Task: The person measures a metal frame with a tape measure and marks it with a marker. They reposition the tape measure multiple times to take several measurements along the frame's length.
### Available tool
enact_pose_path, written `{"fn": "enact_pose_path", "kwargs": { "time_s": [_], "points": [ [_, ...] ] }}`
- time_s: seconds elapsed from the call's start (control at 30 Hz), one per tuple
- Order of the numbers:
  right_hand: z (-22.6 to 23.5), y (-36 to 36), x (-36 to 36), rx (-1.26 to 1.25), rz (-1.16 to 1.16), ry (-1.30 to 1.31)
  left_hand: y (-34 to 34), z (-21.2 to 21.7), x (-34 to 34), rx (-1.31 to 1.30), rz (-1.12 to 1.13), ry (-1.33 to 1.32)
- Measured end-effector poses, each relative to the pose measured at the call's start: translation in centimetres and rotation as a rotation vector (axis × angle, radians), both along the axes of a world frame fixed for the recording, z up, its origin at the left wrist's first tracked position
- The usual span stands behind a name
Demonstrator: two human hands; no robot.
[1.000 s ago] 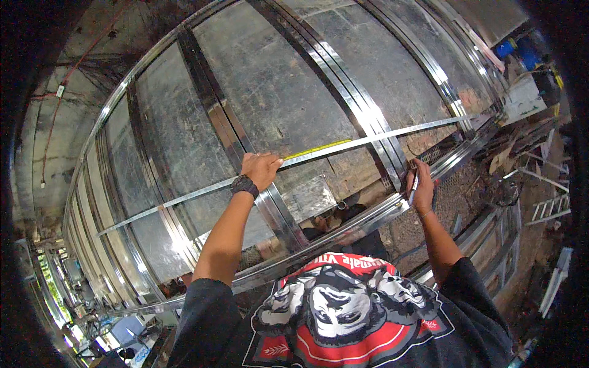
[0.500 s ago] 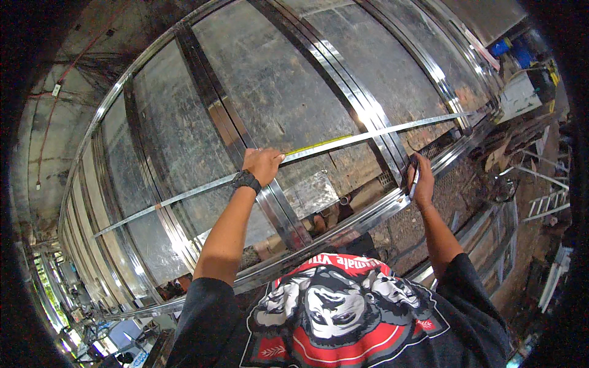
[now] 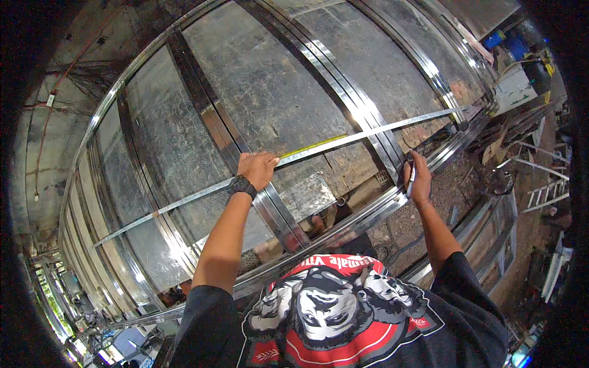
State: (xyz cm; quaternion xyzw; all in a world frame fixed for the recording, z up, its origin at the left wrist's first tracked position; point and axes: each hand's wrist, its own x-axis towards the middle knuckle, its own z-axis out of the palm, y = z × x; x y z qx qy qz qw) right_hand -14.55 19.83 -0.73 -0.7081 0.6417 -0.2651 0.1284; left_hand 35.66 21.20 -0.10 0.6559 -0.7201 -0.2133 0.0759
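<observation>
A: Where is the tape [image 3: 314,145]?

B: Along the far side of the strip [image 3: 405,124], running rightward from the left hand [image 3: 257,169]. The strip lies over the crossbars [image 3: 281,214], near the frame's near edge, and I'd say they bear it up so the tape has a straight line to follow.

A: What is that hand doing?

B: It's closed over the strip where it passes a crossbar, thumb beside the tape's left end. Probably that spot was chosen for the firm metal underneath. (Whether the tape runs on beneath the palm, I can't tell.)

A: And the right hand [image 3: 419,181]?

B: Grasping a slim pen [image 3: 411,185] at the frame's near edge, by the rail [image 3: 375,214]; whether it leans on the metal isn't clear. Held there, well apart from the tape, it leaves the scale uncovered, likely on purpose.

A: Farther out?

B: Grey sheets [image 3: 270,86] show between the crossbars, and a pale ladder-like piece [image 3: 546,195] is off beyond the frame's right end.
</observation>
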Motion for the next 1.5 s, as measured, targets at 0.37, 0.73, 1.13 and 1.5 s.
{"fn": "enact_pose_path", "kwargs": {
  "time_s": [0.37, 0.73, 1.13, 1.5],
  "points": [
    [-0.2, -0.4, 0.4, -0.059, -0.003, -0.113, 0.0, -0.2, 0.2, 0.024, -0.001, -0.026],
    [3.6, -0.7, 17.0, 0.045, 0.102, -0.672, 0.2, -0.1, 0.1, -0.051, -0.003, 0.037],
    [0.4, -0.8, 20.0, 0.26, 0.229, -0.784, 0.0, 0.1, 0.0, -0.021, -0.004, 0.004],
    [-0.3, 0.8, 16.4, 0.259, 0.032, -0.738, 0.0, 0.5, -0.1, -0.017, -0.017, 0.016]
  ]
}}
